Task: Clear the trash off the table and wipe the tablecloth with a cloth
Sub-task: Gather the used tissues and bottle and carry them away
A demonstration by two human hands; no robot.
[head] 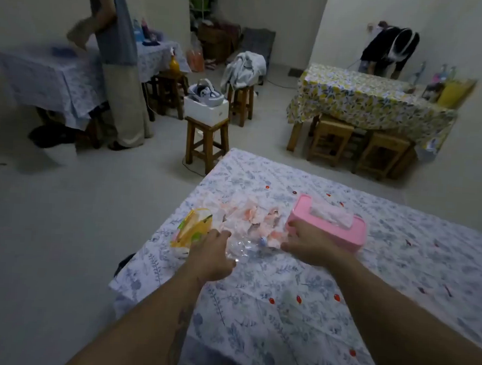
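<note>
A white tablecloth with a blue leaf print covers the table in front of me. Near its left edge lies a heap of trash: crumpled tissues stained pink, clear plastic wrap and a yellow snack wrapper. My left hand rests on the clear plastic beside the yellow wrapper, fingers closing on the plastic. My right hand touches the heap's right side, next to a pink tissue box; what its fingers hold is hidden. Small red scraps dot the cloth.
A wooden stool carrying a white box stands just past the table's far left corner. A person stands at a blue-clothed table at the left. Another person bends behind a yellow floral table with stools under it at the right.
</note>
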